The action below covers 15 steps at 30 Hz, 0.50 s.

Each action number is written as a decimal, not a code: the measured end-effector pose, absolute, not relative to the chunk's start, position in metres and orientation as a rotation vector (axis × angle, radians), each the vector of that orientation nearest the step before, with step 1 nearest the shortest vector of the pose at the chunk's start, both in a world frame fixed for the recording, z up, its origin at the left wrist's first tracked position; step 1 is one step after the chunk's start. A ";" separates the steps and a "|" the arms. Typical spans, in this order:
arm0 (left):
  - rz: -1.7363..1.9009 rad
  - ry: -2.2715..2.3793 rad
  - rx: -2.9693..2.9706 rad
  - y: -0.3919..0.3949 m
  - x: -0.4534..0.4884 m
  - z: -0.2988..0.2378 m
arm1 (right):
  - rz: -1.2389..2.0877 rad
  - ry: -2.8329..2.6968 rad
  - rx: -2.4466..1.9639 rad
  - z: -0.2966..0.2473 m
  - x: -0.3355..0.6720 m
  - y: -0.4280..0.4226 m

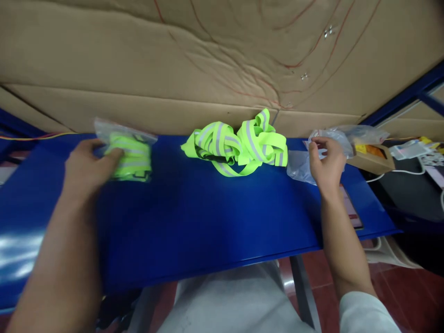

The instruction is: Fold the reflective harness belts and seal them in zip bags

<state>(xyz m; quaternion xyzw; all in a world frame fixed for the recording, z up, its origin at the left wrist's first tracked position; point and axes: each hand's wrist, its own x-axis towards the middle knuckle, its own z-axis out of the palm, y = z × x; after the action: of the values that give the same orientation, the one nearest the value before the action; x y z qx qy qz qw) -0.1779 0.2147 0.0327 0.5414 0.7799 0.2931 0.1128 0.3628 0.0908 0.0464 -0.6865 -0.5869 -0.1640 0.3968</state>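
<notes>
My left hand (90, 163), a little blurred, is closed on the left edge of a clear zip bag (99, 127). A folded neon-yellow reflective strap (134, 159) with grey bands and dark buckles lies inside that bag. Over at the right, thumb and fingers of my right hand (326, 162) pinch at a clear plastic bag (299, 165) in a small pile of such bags. Part of this pile is hidden behind the hand. Between my hands, a tangled heap of neon-yellow reflective straps (251, 143) rests at the back of the blue table (208, 222).
Cardboard panels (138, 60) with red drawn lines and metal fasteners rise behind the table. A small cardboard box (373, 157) holding something yellow-orange stands at the right. A phone (351, 208) lies partly behind my right forearm. White cables (405, 171) cross a dark surface farther right.
</notes>
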 end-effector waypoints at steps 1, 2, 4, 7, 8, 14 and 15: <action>0.741 2.385 1.583 0.213 -0.181 0.036 | -0.416 -1.484 -1.742 0.047 0.365 0.091; 0.668 2.448 1.554 0.211 -0.183 0.040 | -0.411 -1.488 -1.738 0.047 0.365 0.091; 0.639 2.457 1.574 0.204 -0.183 0.047 | -0.374 -1.526 -1.711 0.045 0.359 0.091; 0.654 2.413 1.691 0.192 -0.177 0.053 | -0.270 -1.637 -1.657 0.039 0.341 0.092; 0.657 2.412 1.716 0.188 -0.173 0.053 | -0.235 -1.678 -1.644 0.036 0.334 0.093; 0.877 2.317 2.102 0.178 -0.139 0.040 | -0.157 -1.755 -1.588 0.019 0.297 0.089; 0.898 2.195 2.218 0.176 -0.130 0.036 | -0.144 -1.764 -1.575 0.018 0.293 0.087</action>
<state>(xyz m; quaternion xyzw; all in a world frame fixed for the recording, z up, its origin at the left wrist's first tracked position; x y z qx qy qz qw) -0.1297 0.1764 0.0362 0.6821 0.6750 0.2762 -0.0527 0.2932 0.0875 0.0176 -0.6158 -0.6898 -0.0564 0.3766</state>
